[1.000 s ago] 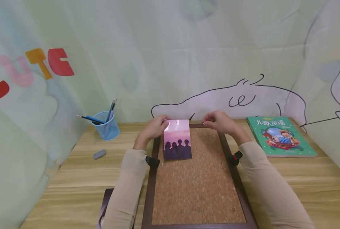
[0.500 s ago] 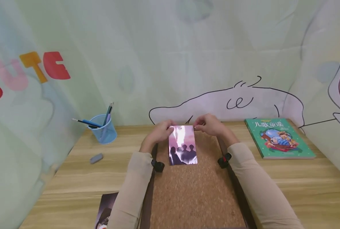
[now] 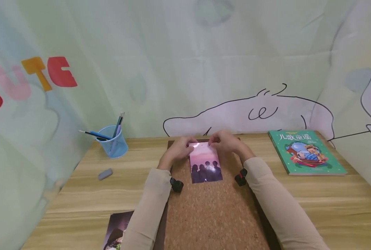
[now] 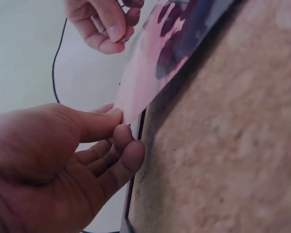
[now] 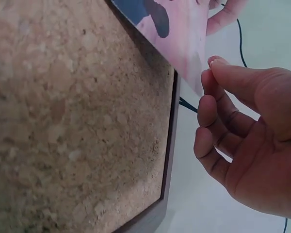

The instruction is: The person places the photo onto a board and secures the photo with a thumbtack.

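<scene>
A glossy pink and purple photo (image 3: pixel 205 163) with several dark silhouettes lies over the top part of a brown-framed cork board (image 3: pixel 215 211). My left hand (image 3: pixel 180 148) pinches its upper left corner between thumb and forefinger. At the upper right corner is my right hand (image 3: pixel 227 141), thumb and forefinger tips pressed together on something tiny, its kind hidden by the fingertips. In the right wrist view the photo (image 5: pixel 182 39) slants up off the cork, its corner beside the fingers of my right hand (image 5: pixel 262 121).
A blue pen cup (image 3: pixel 113 144) with pencils stands back left, a grey eraser (image 3: pixel 105 174) in front of it. Another photo (image 3: pixel 116 229) lies partly under the left sleeve. A green book (image 3: pixel 307 152) lies at the right. A printed cloth (image 3: pixel 141 69) hangs behind the table.
The photo has moved right, from the board's upper left to nearer its top middle, with my left hand on it. My right hand has come left to the photo's upper right corner.
</scene>
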`<state>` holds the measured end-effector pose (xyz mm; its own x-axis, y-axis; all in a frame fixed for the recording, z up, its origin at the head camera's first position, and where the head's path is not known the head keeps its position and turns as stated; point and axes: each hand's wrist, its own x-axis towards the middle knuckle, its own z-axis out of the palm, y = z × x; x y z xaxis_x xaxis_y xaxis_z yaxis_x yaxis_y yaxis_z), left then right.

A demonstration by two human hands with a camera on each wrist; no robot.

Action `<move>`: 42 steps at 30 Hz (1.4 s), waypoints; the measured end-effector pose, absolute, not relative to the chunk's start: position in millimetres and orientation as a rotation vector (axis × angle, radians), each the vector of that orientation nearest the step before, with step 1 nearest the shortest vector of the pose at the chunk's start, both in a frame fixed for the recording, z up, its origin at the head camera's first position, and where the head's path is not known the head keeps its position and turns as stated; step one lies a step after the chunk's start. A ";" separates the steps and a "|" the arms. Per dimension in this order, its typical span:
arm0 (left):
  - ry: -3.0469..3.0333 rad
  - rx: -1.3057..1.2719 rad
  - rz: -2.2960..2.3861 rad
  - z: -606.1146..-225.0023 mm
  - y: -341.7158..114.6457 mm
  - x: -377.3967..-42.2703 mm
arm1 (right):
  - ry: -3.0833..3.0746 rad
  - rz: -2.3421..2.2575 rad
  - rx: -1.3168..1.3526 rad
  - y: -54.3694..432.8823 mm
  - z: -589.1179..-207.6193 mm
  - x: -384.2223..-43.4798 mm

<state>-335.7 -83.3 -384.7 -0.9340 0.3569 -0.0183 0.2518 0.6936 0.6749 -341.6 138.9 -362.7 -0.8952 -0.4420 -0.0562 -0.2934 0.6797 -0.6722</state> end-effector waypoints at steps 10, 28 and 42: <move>2.840 0.413 0.898 -389.5 -72.1 -335.0 | 2.613 -0.892 -0.621 131.0 -366.1 -351.3; 2.916 0.282 0.806 -392.2 -65.2 -330.2 | 2.624 -0.753 -0.749 111.9 -376.9 -364.6; 2.931 0.271 0.788 -388.3 -63.7 -332.5 | 2.589 -0.790 -0.675 108.2 -377.4 -371.9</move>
<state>-332.5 -63.7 -388.3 -0.9798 0.1948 -0.0446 0.1462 0.8508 0.5048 -371.9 108.2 -377.4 -0.8254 -0.5327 -0.1871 -0.3376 0.7312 -0.5928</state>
